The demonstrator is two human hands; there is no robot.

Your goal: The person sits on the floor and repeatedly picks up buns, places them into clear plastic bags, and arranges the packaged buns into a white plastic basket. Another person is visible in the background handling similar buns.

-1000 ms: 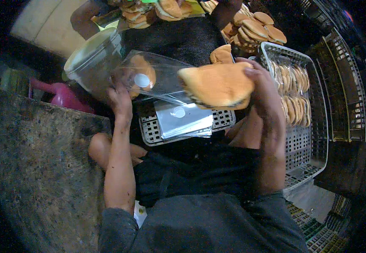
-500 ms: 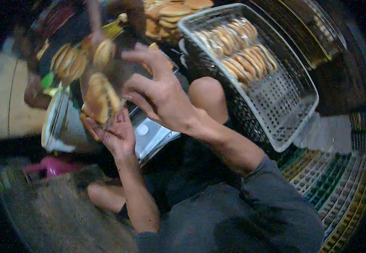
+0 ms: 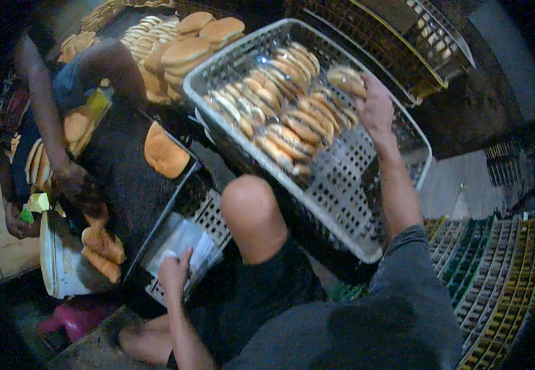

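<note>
Right arm stretched well out ahead and to the right, elbow nearly straight, forearm over the side of the big crate point(image 3: 354, 200). Right hand point(image 3: 377, 111) has fingers closed on a bun point(image 3: 344, 81), held near the crate's far right side, next to the packed rows; can't tell from here if it's wrapped. Left arm low and bent, left hand point(image 3: 174, 271) resting at the stack of clear bags point(image 3: 184, 240); fingers touch the plastic, can't tell whether they pinch a bag.

Big crate: grey plastic, rounded corners, floor full of small square holes. Inside, packed buns point(image 3: 304, 128) stand on edge in rows, glossy clear film over them; the near end shows bare floor. Small tray point(image 3: 217, 213): pale, perforated, bags lying flat and slippery-looking on it.

Left of that, one loose bun point(image 3: 165, 151), smooth, tan and domed, sits on a dark surface point(image 3: 122, 145). Beyond, piled buns point(image 3: 187, 52), round and flattish. A co-worker's hand point(image 3: 77, 183) is over the dark surface, near the white bucket point(image 3: 61, 265).
</note>
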